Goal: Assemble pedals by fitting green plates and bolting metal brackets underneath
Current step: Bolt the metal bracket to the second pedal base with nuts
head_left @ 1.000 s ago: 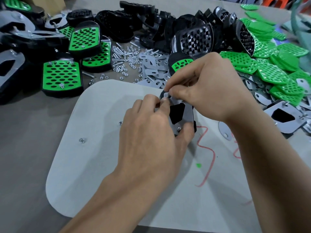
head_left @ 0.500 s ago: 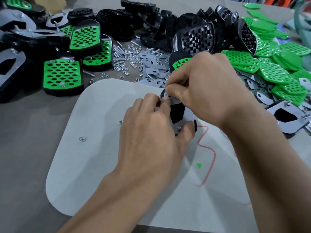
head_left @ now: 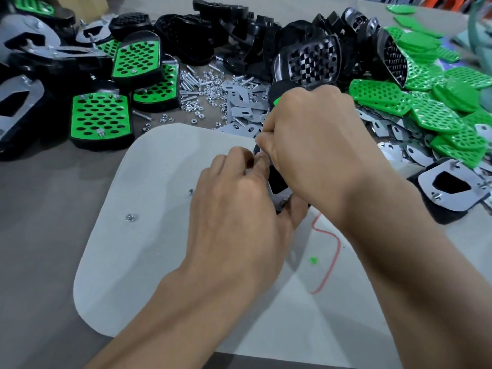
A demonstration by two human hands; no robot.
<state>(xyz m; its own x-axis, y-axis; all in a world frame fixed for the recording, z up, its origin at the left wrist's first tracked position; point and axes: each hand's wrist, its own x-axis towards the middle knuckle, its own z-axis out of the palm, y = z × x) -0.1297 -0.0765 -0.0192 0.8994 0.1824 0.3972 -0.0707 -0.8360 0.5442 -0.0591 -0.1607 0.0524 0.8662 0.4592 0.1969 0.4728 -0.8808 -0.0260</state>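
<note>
A black pedal lies underside up on the white board, with a metal bracket on it. My left hand grips the pedal from the near side, thumb under its lower edge and fingertips at its top corner. My right hand comes in from the right and pinches something small at that same top corner; what it holds is hidden by the fingers. Most of the pedal is covered by both hands.
Finished green-plated pedals lie at the left, black pedal shells at the back, loose green plates at the right. Nuts and bolts and spare brackets sit behind the board. Two nuts lie on the board.
My right hand has shifted slightly down and toward me over the pedal's top corner, covering more of the bracket. My left hand keeps the same grip.
</note>
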